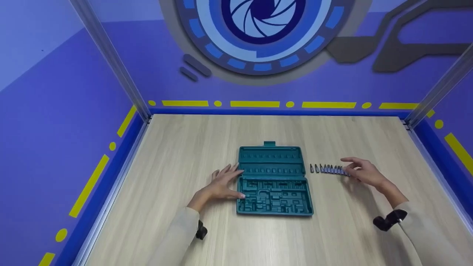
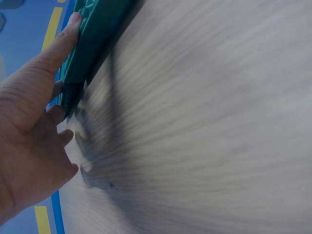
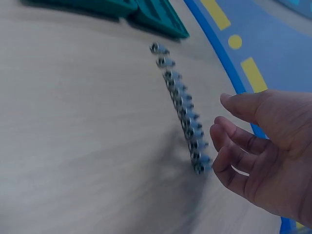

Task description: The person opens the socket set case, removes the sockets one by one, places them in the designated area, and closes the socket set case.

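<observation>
An open teal tool case [image 1: 274,180] with bare moulded slots lies in the middle of the wooden table [image 1: 184,155]. My left hand [image 1: 223,183] rests against the case's left edge, fingers straight; in the left wrist view the thumb and fingers of the left hand [image 2: 34,131] touch the case [image 2: 95,39]. A row of several small metal bits [image 1: 329,169] lies just right of the case. My right hand [image 1: 360,171] hovers at the row's right end with loosely bent fingers, holding nothing; the right wrist view shows the right hand [image 3: 243,146] close to the last bit of the row [image 3: 183,105].
Blue walls with yellow dashes surround the table, and metal posts [image 1: 111,59] stand at the back corners. A black wrist strap [image 1: 388,220] sits on my right sleeve. Bare tabletop lies in front of the case and toward the far edge.
</observation>
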### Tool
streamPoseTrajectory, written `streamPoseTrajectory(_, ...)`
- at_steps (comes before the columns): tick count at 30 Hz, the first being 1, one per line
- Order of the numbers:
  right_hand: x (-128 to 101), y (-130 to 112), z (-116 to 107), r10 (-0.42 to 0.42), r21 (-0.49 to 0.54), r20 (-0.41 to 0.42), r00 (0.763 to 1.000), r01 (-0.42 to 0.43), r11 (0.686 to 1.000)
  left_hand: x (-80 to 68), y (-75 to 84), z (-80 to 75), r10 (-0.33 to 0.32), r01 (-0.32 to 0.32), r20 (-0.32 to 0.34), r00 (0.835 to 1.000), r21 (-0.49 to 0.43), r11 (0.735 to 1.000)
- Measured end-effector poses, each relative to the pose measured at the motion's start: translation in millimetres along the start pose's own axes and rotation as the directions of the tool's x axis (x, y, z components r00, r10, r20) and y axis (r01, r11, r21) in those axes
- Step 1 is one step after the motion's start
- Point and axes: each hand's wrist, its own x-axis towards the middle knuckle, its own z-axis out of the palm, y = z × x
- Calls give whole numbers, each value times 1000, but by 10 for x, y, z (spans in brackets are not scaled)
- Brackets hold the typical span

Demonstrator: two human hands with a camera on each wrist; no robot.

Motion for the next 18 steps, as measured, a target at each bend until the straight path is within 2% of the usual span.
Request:
streamPoseTrajectory(10, 142, -358, 317, -38, 101, 95, 995, 28, 995, 36, 60, -22, 4, -4, 1, 1000, 44, 999)
streamPoseTrajectory(14, 197, -405, 428, -42, 144, 118, 992, 25, 989, 32, 45, -42, 5, -5, 1, 1000, -8, 1000)
streamPoseTrajectory(18, 261, -418, 523, -30, 185, 140, 990, 3, 983, 63, 36, -85, -16, 9, -74, 997, -96, 995)
